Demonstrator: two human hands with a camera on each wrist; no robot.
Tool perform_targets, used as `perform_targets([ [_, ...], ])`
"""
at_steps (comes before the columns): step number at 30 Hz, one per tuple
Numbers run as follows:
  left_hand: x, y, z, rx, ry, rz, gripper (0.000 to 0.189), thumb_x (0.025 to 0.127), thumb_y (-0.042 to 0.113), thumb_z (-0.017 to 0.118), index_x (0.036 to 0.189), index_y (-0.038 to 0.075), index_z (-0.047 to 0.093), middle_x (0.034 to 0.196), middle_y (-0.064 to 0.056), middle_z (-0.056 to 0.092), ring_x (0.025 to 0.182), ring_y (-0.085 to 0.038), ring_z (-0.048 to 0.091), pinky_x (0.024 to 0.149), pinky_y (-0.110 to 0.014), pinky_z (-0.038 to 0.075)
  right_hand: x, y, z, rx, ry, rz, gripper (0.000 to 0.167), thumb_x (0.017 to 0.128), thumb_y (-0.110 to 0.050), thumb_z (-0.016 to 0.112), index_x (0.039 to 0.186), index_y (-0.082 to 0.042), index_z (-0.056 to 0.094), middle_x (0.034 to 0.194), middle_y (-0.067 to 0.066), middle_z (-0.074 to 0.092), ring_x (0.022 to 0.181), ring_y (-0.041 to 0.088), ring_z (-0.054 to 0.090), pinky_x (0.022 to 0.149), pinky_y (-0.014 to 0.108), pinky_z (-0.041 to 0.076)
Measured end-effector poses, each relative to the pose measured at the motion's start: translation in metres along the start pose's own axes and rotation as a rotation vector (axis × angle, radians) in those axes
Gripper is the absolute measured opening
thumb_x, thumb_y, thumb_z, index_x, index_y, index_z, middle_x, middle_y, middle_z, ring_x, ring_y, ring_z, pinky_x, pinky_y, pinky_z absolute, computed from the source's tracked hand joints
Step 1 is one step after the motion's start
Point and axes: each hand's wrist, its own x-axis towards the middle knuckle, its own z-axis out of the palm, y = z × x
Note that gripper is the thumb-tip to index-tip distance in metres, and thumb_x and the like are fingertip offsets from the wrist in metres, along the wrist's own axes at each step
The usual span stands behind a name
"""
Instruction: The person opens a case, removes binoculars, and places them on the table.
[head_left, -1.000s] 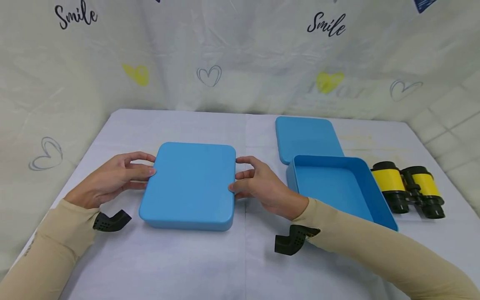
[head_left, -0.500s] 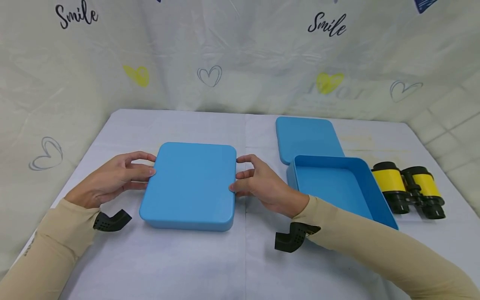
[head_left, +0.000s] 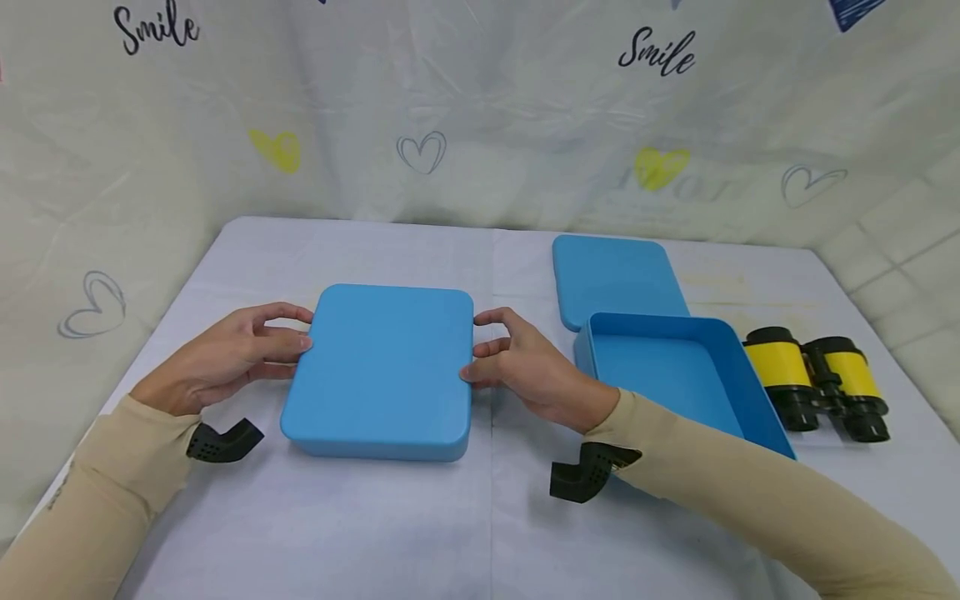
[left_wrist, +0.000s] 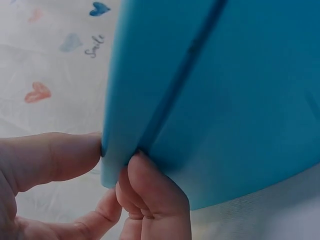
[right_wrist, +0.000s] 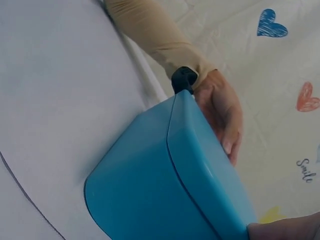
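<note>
A blue plastic box (head_left: 382,367) with its lid on sits left of the table's middle. At its left side my left hand (head_left: 236,354) pinches the edge. The left wrist view shows its thumb (left_wrist: 60,156) on the lid's rim and fingertips (left_wrist: 150,180) at the seam below. My right hand (head_left: 536,367) grips the opposite edge, thumb near the top and fingers bent along the side. In the right wrist view, a thin seam runs between the lid (right_wrist: 200,155) and the box body (right_wrist: 135,185). The box's contents are hidden.
Right of my right hand lies an uncovered blue box (head_left: 667,367), partly behind my forearm. Behind it rests a loose blue lid (head_left: 618,279). Yellow and black binoculars (head_left: 817,383) lie to its right. A printed sheet (head_left: 480,100) hangs behind the white-covered table (head_left: 375,533).
</note>
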Motion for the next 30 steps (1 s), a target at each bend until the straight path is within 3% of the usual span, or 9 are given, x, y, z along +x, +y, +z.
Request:
perform_targets([
  [7, -0.0015, 0.0023, -0.0008, -0.036, -0.006, -0.016, 0.040, 0.102, 0.019, 0.066, 0.136, 0.013, 0.045, 0.106, 0.004, 0.072, 0.097, -0.012, 0.073, 0.091, -0.028, 0.061, -0.0016, 0.0003, 0.0008, 0.025, 0.007, 0.005, 0.073, 0.091, -0.001, 0.073, 0.153, -0.016, 0.036, 0.113, 0.011, 0.057, 0.097, 0.022, 0.066, 0.098, 0.039, 0.060],
  [18, -0.0022, 0.0044, -0.0009, -0.008, -0.006, 0.012, 0.042, 0.102, 0.018, 0.066, 0.137, 0.008, 0.045, 0.103, 0.004, 0.074, 0.097, -0.014, 0.075, 0.091, -0.029, 0.062, -0.0028, 0.0010, 0.0009, 0.017, 0.018, -0.003, 0.076, 0.090, -0.001, 0.074, 0.155, -0.017, 0.036, 0.116, 0.012, 0.058, 0.096, 0.022, 0.068, 0.099, 0.039, 0.060],
  [30, -0.0040, 0.0057, -0.0006, 0.007, 0.015, 0.000, 0.045, 0.101, 0.019, 0.068, 0.138, 0.007, 0.045, 0.101, 0.006, 0.076, 0.096, -0.014, 0.075, 0.091, -0.027, 0.062, -0.0025, 0.0064, 0.0008, 0.016, 0.012, -0.015, 0.070, 0.090, -0.004, 0.074, 0.150, -0.012, 0.039, 0.116, 0.012, 0.059, 0.095, 0.022, 0.069, 0.099, 0.038, 0.060],
])
